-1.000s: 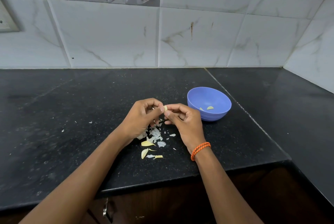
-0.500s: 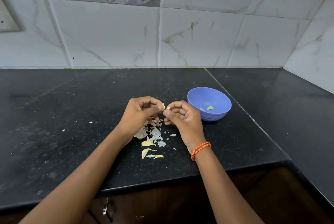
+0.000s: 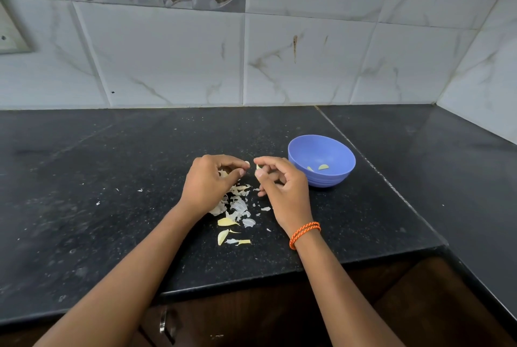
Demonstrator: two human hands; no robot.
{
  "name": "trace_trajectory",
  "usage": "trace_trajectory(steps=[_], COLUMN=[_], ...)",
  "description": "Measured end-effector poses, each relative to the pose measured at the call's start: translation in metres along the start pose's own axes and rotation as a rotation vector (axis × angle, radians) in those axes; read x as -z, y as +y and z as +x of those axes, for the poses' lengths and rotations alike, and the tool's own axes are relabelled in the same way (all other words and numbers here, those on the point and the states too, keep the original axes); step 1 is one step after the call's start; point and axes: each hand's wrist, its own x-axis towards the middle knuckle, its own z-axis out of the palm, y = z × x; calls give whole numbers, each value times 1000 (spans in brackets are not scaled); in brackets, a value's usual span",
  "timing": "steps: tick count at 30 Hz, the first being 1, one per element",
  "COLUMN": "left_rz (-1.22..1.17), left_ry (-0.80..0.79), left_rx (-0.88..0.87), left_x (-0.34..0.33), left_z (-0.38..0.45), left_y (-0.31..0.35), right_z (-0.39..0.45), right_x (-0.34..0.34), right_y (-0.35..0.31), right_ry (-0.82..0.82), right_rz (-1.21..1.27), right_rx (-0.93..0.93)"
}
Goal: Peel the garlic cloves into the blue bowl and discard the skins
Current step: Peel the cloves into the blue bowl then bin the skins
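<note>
While both forearms reach in from the near edge, a dark cabinet front with a metal handle (image 3: 167,324) sits lowest, below the lip of a black speckled counter (image 3: 84,206). An orange cord band (image 3: 304,233) circles the right wrist.

Just beyond the counter's near edge lies a scatter of skins (image 3: 237,206), papery white and pale yellow flakes, mostly between the two wrists and partly under the left hand (image 3: 208,187).

Farther in, the hands meet above the skins. The left hand is curled, thumb and forefinger pinched together on a small pale scrap, likely skin; more flakes seem tucked under its fingers. The right hand (image 3: 282,187) is also curled, thumb and forefinger nipping a small clove (image 3: 258,166), with the other fingers folded beneath. The two pinches sit just apart, a thin gap between them. The clove is too small to tell its long axis or how much skin remains.

The relation that matters: the bowl (image 3: 321,160) stands just right of the right hand and slightly farther away, close to its knuckles. The right hand, which has the clove, is the nearer one, so dropping it in looks like a short move right and away. Two peeled pieces already lie inside the bowl, so the task appears to be partway through, with the skins not yet discarded.

Farthest is a wall of white marbled tiles, a row of tiles printed with cups along the top, and a switch plate (image 3: 12,33) at far left. No readable writing or brand shows anywhere.
</note>
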Motion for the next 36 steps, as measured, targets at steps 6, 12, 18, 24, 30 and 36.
trace_trajectory(steps=[6, 12, 18, 24, 30, 36], left_rz=[-148, -80, 126, 381, 203, -280], left_ry=[-181, -166, -38, -32, -37, -124], left_rx=[-53, -57, -75, -212, -156, -38], left_x=[0, -3, -1, 2, 1, 6], left_z=[-1, -1, -2, -3, -3, -4], left_y=[7, -1, -2, -6, -2, 16], right_z=[0, 1, -1, -1, 11, 6], right_x=[2, 1, 1, 3, 11, 0], right_y=[-3, -3, -5, -9, -18, -20], right_ry=[4, 9, 65, 126, 107, 112], right_rz=[46, 65, 2, -235, -184, 129], right_rx=[-50, -64, -10, 196, 154, -74])
